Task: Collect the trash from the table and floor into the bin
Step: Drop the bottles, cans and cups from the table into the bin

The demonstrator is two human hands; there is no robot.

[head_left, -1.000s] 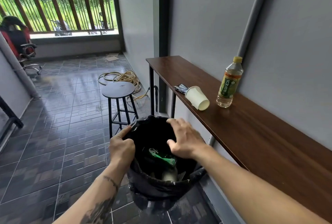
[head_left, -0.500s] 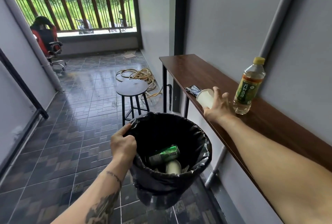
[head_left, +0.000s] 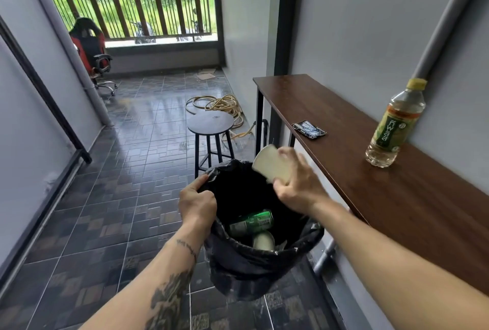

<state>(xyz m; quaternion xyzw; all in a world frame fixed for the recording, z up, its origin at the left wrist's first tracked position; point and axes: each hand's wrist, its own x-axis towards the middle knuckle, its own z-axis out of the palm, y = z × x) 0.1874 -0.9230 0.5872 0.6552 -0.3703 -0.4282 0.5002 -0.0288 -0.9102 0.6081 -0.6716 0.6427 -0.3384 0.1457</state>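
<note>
While left hand (head_left: 197, 204) grips the bin (head_left: 264, 263), right hand (head_left: 299, 184) holds paper cup (head_left: 272, 168) above.

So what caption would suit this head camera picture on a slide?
Right hand holds a paper cup over the black-lined bin; left hand grips its rim.

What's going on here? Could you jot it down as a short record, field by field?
place: tiled corridor with a narrow wooden table along the wall
left hand: grips the rim of the black-lined bin
right hand: holds a paper cup over the bin's opening
in the bin: green can, another paper cup
left on the table: upright bottle with yellow cap, dark wrapper
nearby: round stool, coiled hose on the floor
</note>
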